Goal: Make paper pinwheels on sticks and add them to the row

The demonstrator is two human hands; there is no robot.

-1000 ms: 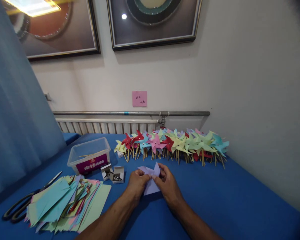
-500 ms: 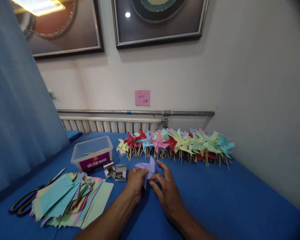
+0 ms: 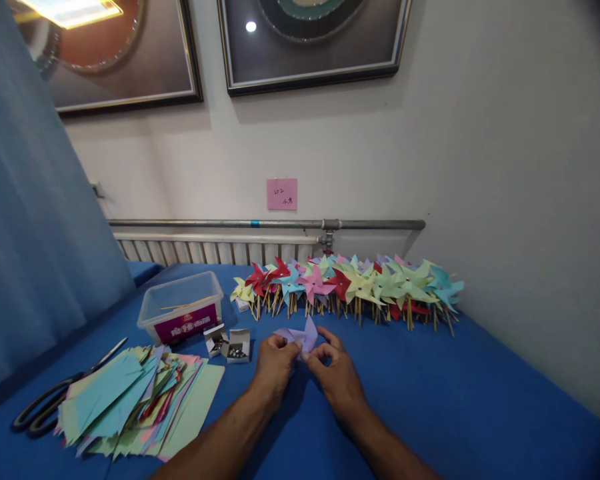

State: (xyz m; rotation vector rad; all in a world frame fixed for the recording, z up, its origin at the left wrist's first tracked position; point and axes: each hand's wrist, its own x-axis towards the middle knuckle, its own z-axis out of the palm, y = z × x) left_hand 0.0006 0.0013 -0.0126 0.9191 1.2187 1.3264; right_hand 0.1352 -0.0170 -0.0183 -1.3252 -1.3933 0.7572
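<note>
A purple paper pinwheel (image 3: 307, 337), its corners folded toward the middle, is held up over the blue table between both hands. My left hand (image 3: 276, 360) pinches it from the left, thumb pressed near the centre. On the other side my right hand (image 3: 334, 373) grips the lower right edge between thumb and fingers. Whether a pin sits at its centre is hidden by the fingers. Two small open boxes of metal pins, one box (image 3: 238, 347) nearest my left hand and another box (image 3: 215, 341) beside it, stand to the left.
Cut coloured paper sheets (image 3: 130, 400) lie in a pile at left, over part of the scissors (image 3: 55, 400). Behind them is a clear plastic tub (image 3: 180, 293) with sticks inside. Many finished pinwheels (image 3: 360, 285) on sticks line the table's back edge (image 3: 280, 327) by the radiator.
My right fingers have closed in from spread to gripping the pinwheel's edge. The pinwheel has turned slightly and tilted. The view has shifted a little.
</note>
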